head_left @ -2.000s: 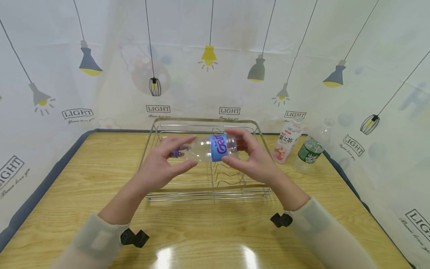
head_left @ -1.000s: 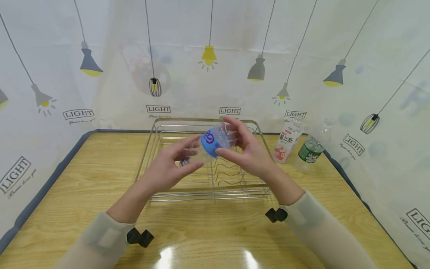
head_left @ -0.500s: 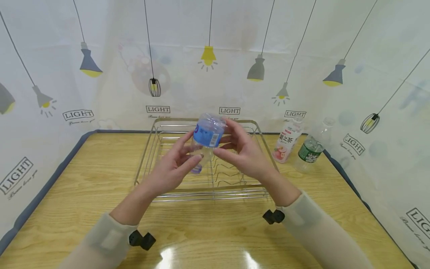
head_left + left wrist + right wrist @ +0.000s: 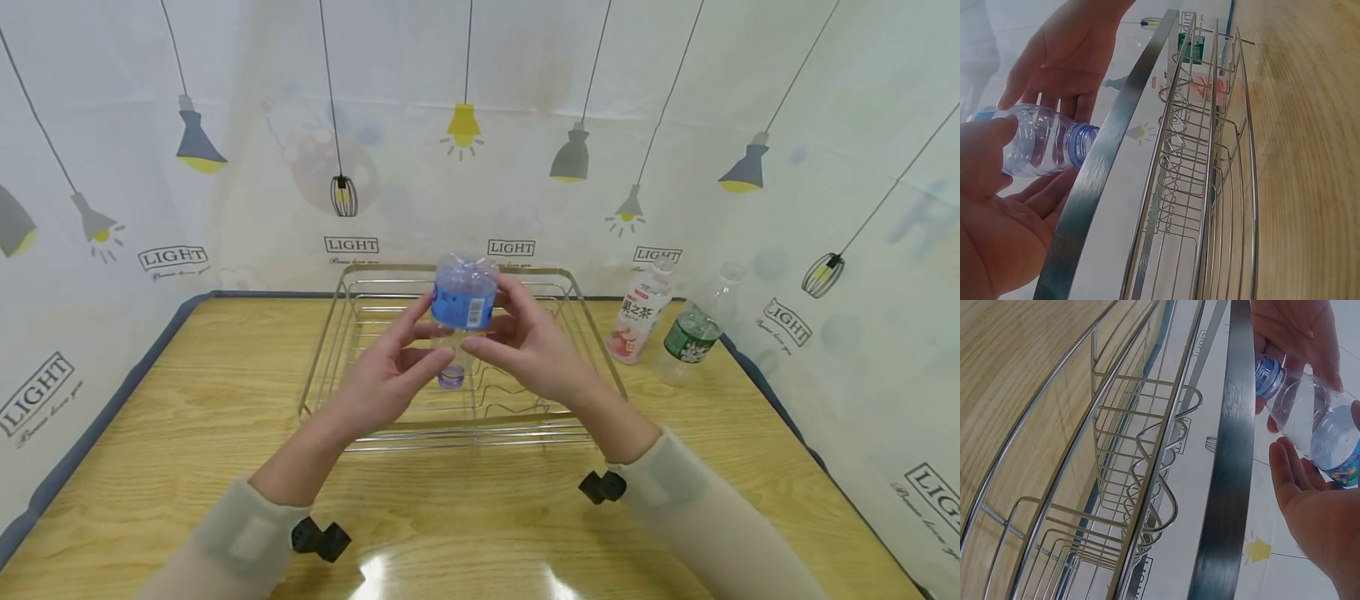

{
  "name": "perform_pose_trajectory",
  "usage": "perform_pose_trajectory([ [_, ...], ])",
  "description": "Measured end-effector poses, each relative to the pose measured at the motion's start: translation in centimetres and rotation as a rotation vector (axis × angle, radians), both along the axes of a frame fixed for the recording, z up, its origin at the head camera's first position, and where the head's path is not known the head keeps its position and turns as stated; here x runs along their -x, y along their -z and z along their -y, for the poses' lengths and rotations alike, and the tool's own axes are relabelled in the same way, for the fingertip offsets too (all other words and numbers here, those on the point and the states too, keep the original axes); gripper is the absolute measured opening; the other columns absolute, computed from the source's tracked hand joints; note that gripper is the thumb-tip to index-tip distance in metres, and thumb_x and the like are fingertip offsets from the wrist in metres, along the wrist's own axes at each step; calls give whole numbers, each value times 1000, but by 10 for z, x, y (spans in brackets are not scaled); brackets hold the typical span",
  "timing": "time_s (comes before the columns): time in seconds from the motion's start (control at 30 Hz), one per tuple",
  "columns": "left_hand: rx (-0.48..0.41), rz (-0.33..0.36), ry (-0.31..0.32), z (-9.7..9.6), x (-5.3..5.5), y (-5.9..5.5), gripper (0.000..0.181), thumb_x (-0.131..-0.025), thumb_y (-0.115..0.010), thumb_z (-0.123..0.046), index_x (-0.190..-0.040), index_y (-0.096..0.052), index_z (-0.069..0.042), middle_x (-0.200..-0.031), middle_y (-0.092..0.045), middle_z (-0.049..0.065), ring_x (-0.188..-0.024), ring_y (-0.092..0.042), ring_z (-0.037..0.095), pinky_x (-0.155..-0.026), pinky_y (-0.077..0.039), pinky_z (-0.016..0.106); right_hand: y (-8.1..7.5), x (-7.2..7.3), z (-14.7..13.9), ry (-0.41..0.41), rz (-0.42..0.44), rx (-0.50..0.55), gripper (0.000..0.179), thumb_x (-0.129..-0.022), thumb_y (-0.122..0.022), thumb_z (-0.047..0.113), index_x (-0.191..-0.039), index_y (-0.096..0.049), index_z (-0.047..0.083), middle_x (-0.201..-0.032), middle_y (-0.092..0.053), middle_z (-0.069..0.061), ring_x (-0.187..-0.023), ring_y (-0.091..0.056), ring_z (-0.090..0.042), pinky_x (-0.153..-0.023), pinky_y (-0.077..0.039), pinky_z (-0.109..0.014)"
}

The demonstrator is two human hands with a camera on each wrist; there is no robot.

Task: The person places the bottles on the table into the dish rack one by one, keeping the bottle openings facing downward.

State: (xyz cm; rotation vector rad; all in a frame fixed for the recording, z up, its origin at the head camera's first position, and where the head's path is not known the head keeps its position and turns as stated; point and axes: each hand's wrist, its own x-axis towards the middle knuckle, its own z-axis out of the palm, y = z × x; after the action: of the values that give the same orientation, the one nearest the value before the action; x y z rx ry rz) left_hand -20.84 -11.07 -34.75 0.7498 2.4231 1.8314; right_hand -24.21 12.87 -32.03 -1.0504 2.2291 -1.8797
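A clear plastic bottle (image 4: 462, 307) with a blue label hangs upside down over a metal wire rack (image 4: 465, 423), its base up and its bluish-purple neck pointing down. My left hand (image 4: 382, 375) holds it from the left, fingers and thumb curved about the lower part. On the other side, my right hand (image 4: 543, 354) grips it near the label, thumb in front. The left wrist view has the bottle (image 4: 1038, 140) between both hands, beyond the rack's flat rim (image 4: 1110, 144). In the right wrist view the bottle's neck (image 4: 1267, 378) is partly cut off by that rim.
To the right of the rack stand a peach-pictured bottle (image 4: 641, 312) and a clear bottle with a green label (image 4: 692, 337). The rack sits on a wood-grain table (image 4: 465, 508). A printed cloth (image 4: 465, 192) rises behind it.
The bottle has turned from lying sideways, neck left, to upside down with its neck pointing down. My right hand has shifted left, and the two hands are closer together.
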Motion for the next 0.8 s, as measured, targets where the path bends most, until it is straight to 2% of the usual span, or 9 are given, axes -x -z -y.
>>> perform_pose_trajectory([
  [0.27, 63, -31, -22, 3, -1, 2, 78, -113, -65, -35, -177, -21, -36, -158, -59, 12, -128, -74, 31, -99, -65, 45, 1, -2, 2, 23, -28, -18, 75, -102, -73, -3, -165, -38, 16, -144, -59, -16, -118, -69, -32, -98, -63, -33],
  [0.5, 81, -77, -38, 8, -2, 1, 75, -114, -64, -27, -177, -25, -34, -155, -61, 16, -122, -75, 31, -100, -63, 43, 1, -2, -1, 33, -44, -10, 77, -102, -72, -4, -167, -35, 13, -146, -58, -19, -118, -67, -30, -98, -62, -32],
  [0.63, 78, -73, -56, 21, -6, 0, 73, -113, -65, -26, -175, -28, -41, -154, -62, 12, -123, -74, 30, -98, -62, 34, -1, -2, -6, 57, -44, -18, 78, -103, -73, -1, -168, -34, 15, -147, -58, -18, -120, -67, -31, -100, -62, -32],
  [0.8, 143, -105, -94, 46, -14, -1, 72, -113, -65, -28, -173, -29, -44, -152, -64, 8, -124, -74, 27, -93, -61, 27, -3, 0, -11, 69, -36, -14, 79, -102, -73, 0, -169, -34, 16, -147, -58, -17, -122, -67, -31, -101, -62, -33],
])
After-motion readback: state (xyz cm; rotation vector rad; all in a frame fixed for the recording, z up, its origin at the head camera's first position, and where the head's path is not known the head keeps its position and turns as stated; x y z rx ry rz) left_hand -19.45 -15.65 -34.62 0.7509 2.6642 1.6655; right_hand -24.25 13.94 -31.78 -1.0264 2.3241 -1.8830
